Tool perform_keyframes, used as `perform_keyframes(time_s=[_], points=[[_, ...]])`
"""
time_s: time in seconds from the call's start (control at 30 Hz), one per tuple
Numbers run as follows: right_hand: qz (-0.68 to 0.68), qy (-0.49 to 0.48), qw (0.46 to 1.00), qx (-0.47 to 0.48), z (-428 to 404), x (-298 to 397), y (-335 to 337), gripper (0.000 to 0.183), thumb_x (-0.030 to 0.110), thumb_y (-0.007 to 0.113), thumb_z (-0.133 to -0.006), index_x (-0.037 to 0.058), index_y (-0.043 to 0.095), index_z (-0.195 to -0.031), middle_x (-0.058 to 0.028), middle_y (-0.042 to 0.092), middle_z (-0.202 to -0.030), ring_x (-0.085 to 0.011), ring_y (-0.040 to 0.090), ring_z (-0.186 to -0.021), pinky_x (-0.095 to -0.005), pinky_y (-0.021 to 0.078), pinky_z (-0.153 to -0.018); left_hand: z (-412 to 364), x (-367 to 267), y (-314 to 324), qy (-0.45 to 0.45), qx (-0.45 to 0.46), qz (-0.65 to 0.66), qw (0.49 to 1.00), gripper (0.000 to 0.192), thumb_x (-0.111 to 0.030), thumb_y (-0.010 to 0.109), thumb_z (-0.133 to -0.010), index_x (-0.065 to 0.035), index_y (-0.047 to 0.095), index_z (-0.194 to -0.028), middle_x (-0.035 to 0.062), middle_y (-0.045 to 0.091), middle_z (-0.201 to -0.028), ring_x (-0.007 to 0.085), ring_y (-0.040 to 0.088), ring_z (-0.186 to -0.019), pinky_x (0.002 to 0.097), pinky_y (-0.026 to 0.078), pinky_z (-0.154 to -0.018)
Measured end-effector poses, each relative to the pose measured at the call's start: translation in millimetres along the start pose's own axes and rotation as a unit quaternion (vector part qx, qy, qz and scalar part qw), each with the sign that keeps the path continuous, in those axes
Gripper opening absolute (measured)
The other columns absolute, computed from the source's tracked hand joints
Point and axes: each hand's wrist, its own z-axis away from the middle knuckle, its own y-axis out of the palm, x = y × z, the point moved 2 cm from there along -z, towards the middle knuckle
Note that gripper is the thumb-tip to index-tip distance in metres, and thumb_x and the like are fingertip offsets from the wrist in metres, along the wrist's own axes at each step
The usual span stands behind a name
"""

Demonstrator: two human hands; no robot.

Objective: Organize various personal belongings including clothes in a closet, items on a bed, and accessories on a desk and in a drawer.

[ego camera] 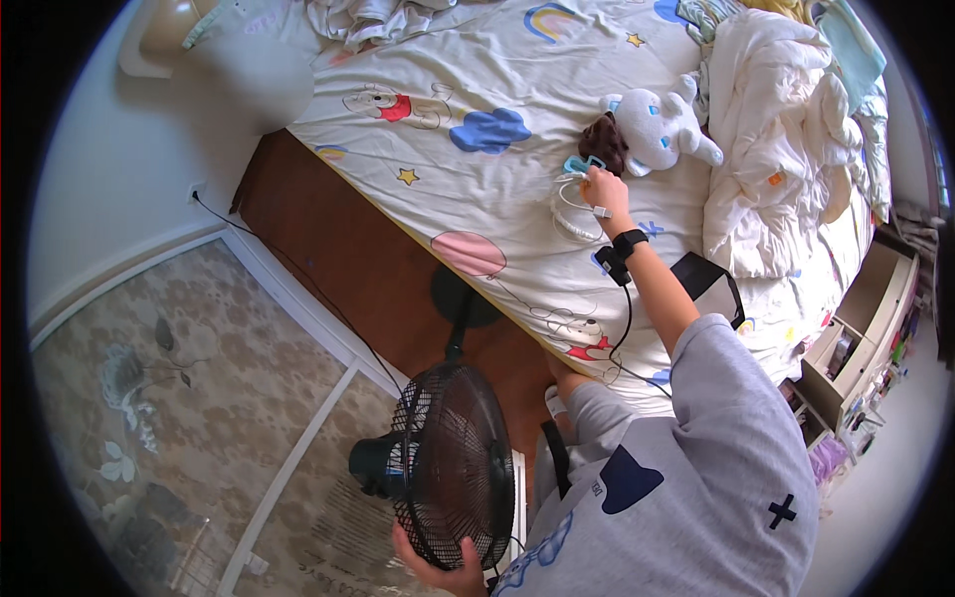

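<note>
My left hand [442,571] grips the lower rim of a black electric fan's wire grille [455,463], fingers on one side and thumb on the other. The fan's stand tilts away over the floor towards its round base [466,295], partly under the bed's edge. Out over the bed, my right hand [608,195] is closed on a white USB cable [574,224], whose plug hangs by the wrist. A light blue plastic piece [583,164] lies at its fingertips. Just beyond are a dark brown fabric item [604,143] and a white plush toy [656,130].
The bed [403,149] has a cartoon-print sheet. A white quilt [768,149] is heaped at right. Near my right arm lies a black-and-white box-like item [705,287]. A black power cord [298,269] runs from the wall socket [195,192] across the floor. Shelves [858,343] stand at right.
</note>
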Motion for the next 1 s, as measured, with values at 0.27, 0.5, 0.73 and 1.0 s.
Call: perform_keyframes(time_s=[0.27, 0.5, 0.73, 1.0], points=[[-0.092, -0.064, 0.994, -0.004, 3.9, -14.5, -10.0, 0.008, 0.005, 0.056, -0.071, 0.0035, 0.059, -0.079, -0.0102, 0.046, -0.106, -0.0313, 0.057, -0.082, -0.039, 0.047, -0.07, -8.9, -21.2, -5.0, -0.011, 0.04, -0.064, 0.997, 0.073, -0.039, 0.064, -0.073, 0.0026, 0.035, -0.126, 0.0249, 0.043, -0.117, 0.0386, 0.046, -0.105, 0.0437, 0.038, -0.086], [-0.162, 0.009, 0.973, -0.165, -8.8, -16.9, -37.7, 0.017, 0.005, 0.057, -0.071, 0.0063, 0.062, -0.088, -0.0128, 0.045, -0.116, -0.0339, 0.057, -0.086, -0.0402, 0.0468, -0.073, -11.6, -28.4, -3.3, 0.006, 0.035, -0.076, 0.997, 0.072, -0.038, 0.064, -0.073, 0.0019, 0.036, -0.126, 0.0245, 0.043, -0.118, 0.0396, 0.045, -0.107, 0.0442, 0.038, -0.087], [-0.171, 0.03, 0.978, -0.113, -30.8, -23.8, -24.0, 0.013, 0.008, 0.054, -0.073, 0.0017, 0.064, -0.078, -0.0145, 0.055, -0.093, -0.0329, 0.056, -0.078, -0.0408, 0.0454, -0.07, -9.4, -16.4, 3.5, 0.014, 0.013, -0.049, 0.999, 0.072, -0.027, 0.063, -0.07, 0.0037, 0.032, -0.127, 0.021, 0.037, -0.126, 0.0353, 0.036, -0.117, 0.0453, 0.03, -0.096], [-0.312, -0.075, 0.941, -0.105, 41.3, 12.0, -85.4, 0.017, 0.007, 0.056, -0.07, 0.001, 0.063, -0.084, -0.0134, 0.06, -0.09, -0.03, 0.058, -0.077, -0.0337, 0.0455, -0.069, 5.7, -12.6, -0.2, 0.112, 0.01, 0.058, 0.992, 0.066, -0.019, 0.063, -0.072, 0.002, 0.032, -0.127, 0.0191, 0.039, -0.123, 0.0319, 0.043, -0.108, 0.0389, 0.034, -0.092]])
